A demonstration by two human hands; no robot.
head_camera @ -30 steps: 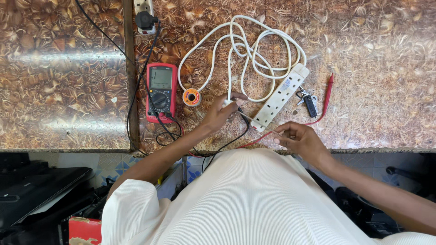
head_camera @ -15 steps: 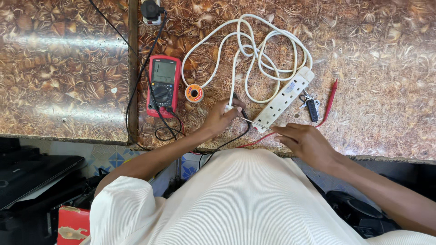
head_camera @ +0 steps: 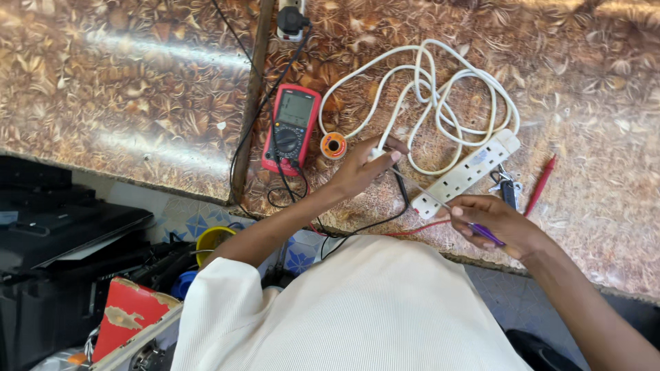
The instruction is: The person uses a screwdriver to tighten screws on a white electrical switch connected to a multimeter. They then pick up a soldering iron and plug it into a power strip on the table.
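Both forearms reach up from a cream top onto the patterned brown table (head_camera: 137,89). The left hand (head_camera: 361,172) lies with its wrist bent, fingers curled at the near end of the white cord (head_camera: 440,89), pinching it between thumb and fingertips just where the cord meets a thin black lead (head_camera: 401,189). The right hand (head_camera: 495,223) rests at the table's near edge, closed round a purple-handled tool (head_camera: 485,232); its slim metal shaft runs up and left toward the left hand, though the tip is too fine to place exactly.

The white power strip (head_camera: 467,173) lies slantwise between the hands, its cord looped in loose coils above it. A red multimeter (head_camera: 290,128) stands left of the left hand, with a small orange spool (head_camera: 333,145) just beside it. A red probe (head_camera: 541,185) and a dark clip lie right of the strip. Low on the left sits a worn red box (head_camera: 127,316).
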